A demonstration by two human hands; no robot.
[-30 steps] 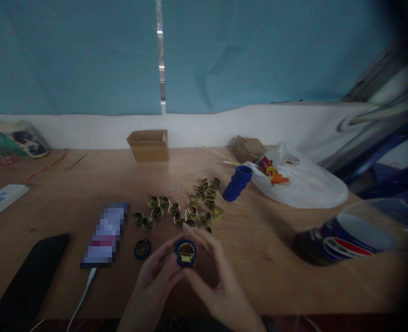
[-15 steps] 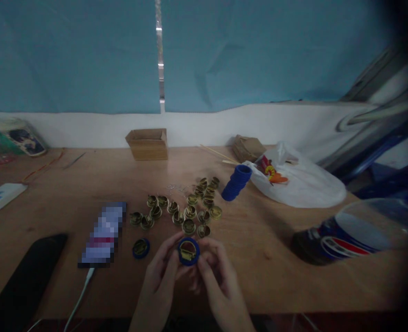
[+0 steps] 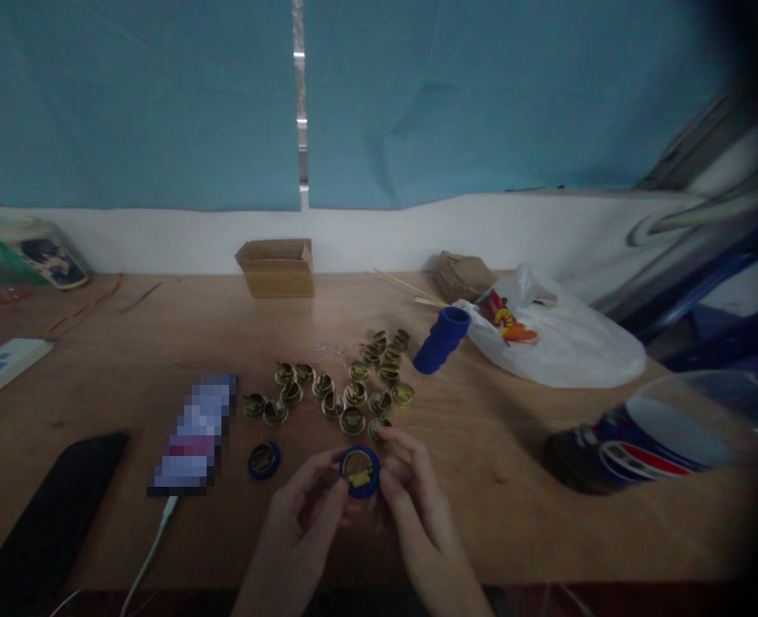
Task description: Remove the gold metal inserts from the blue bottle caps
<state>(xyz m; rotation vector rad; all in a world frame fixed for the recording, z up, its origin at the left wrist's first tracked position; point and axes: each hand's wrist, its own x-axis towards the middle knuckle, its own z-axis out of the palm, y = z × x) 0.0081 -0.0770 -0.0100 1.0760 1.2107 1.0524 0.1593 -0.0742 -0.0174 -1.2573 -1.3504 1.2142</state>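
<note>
Near the table's front edge I hold a blue-rimmed brass disc (image 3: 359,473) between both hands. My left hand (image 3: 308,506) pinches its left side, and my right hand (image 3: 411,497) grips the right side; some fingers are hidden beneath. Inside the blue ring sits a brass-coloured metal piece with a raised part. Just beyond my fingers lie several loose brass pieces (image 3: 352,420) in a scattered group. A second blue-rimmed brass disc (image 3: 264,460) rests on the table to the left. Behind the group, a leaning stack of blue rings (image 3: 442,341) stands at the right.
A phone (image 3: 195,437) with a charging cable and a black slab-like object (image 3: 57,506) lie left. On the right are a cut plastic bottle (image 3: 642,441) and a white plastic bag (image 3: 578,343). A cardboard box (image 3: 277,272) stands by the wall.
Both hands and the blue-rimmed disc have shifted slightly right and a little nearer me. My right fingers have lifted and now partly cover a nearby brass piece.
</note>
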